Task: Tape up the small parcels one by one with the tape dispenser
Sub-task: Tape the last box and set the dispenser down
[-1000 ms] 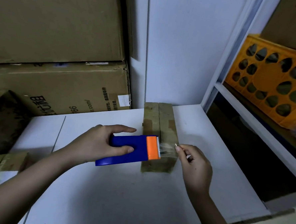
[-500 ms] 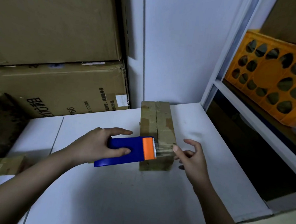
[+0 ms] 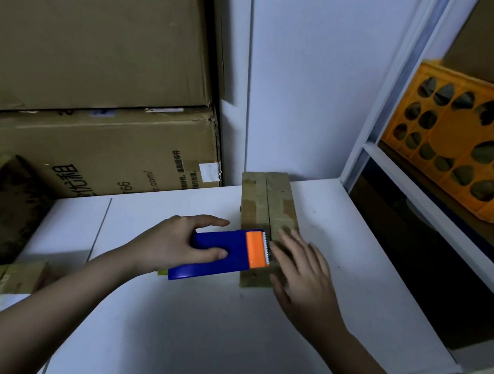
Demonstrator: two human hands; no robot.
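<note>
On the far left we see more small parcels (image 3: 8,279) at the edge of the white worktop (image 3: 202,328), with big cardboard boxes (image 3: 97,148) stacked behind. Our left hand (image 3: 176,243) holds the blue tape dispenser (image 3: 224,253); its grip is clamped on it, with the thumb on the near side and the fingers curled over the top. The dispenser lies flat with its long side going left to right. Its orange end (image 3: 255,249) with the toothed edge points right and touches the small parcel (image 3: 267,205). The parcel sits near the middle of the worktop, and its long side runs away from us toward the wall. Our right hand (image 3: 301,271) lies flat on the near end of the parcel, fingers straight and spread, grip apart. On the far right an orange crate (image 3: 451,141) sits on a shelf.
</note>
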